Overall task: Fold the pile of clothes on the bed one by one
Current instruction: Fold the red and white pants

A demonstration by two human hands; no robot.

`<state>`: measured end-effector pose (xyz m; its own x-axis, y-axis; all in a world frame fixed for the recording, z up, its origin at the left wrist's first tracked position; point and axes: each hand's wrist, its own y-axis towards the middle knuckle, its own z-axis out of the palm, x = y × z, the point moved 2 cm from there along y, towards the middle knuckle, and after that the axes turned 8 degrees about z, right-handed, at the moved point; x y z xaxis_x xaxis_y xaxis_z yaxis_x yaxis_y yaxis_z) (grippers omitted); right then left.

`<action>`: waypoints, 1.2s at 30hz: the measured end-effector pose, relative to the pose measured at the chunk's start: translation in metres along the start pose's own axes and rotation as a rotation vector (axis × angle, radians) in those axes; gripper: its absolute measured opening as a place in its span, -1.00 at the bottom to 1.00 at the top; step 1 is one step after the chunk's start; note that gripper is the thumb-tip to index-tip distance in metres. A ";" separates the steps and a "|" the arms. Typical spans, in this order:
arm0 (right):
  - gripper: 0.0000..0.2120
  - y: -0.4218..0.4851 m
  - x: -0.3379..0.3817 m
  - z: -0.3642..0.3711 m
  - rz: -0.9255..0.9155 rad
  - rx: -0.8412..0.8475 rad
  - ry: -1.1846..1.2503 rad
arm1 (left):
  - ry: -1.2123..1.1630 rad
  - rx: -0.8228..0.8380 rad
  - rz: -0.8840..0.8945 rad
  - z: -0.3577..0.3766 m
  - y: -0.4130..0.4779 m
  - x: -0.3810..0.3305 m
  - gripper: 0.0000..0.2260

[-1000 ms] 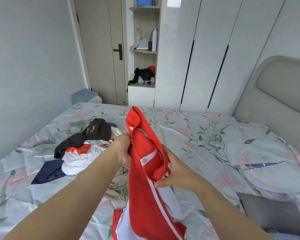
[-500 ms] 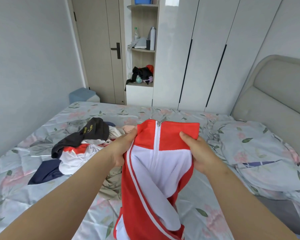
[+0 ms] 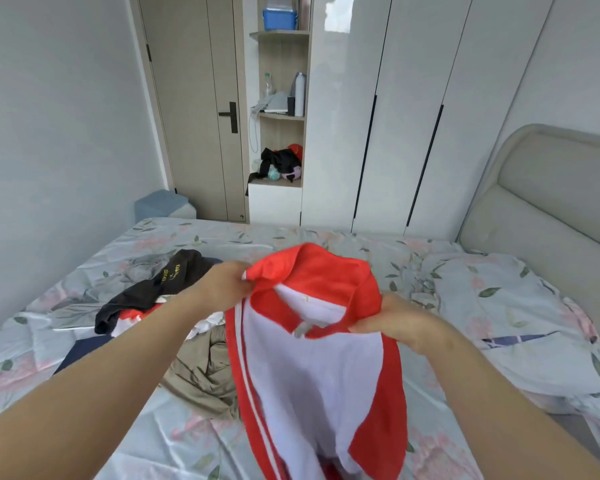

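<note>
Left hand [image 3: 222, 285] and right hand [image 3: 395, 320], each pinching the collar, have drawn the red jacket [image 3: 312, 368] wider at centre frame; laying it flat likely comes next.

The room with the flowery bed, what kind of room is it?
Most likely a bedroom: there is a wide bed with a padded headboard, tall white wardrobes along the wall, and a pile of clothes on it.

Showed bare forearms and bare wrists, uncovered right down to the lower frame edge; ended in an unadorned left hand [image 3: 222, 289] and right hand [image 3: 402, 323].
</note>
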<state>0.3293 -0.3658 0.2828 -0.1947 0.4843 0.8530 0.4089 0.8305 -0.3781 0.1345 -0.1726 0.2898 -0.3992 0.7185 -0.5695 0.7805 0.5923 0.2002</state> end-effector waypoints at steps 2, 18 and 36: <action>-0.80 0.005 -0.010 -0.002 0.026 -0.034 0.007 | -0.018 0.055 -0.018 0.008 -0.002 0.009 -0.77; -0.82 0.007 -0.012 -0.011 0.109 0.023 0.261 | -0.577 0.369 -0.303 0.040 -0.035 0.017 -0.56; -0.75 0.007 -0.014 -0.016 0.092 -0.083 0.266 | 0.331 0.014 -0.219 0.015 -0.020 0.008 -0.72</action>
<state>0.3487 -0.3711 0.2742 0.0830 0.4581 0.8850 0.4876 0.7559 -0.4369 0.1228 -0.1843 0.2691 -0.6888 0.6558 -0.3091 0.6651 0.7412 0.0906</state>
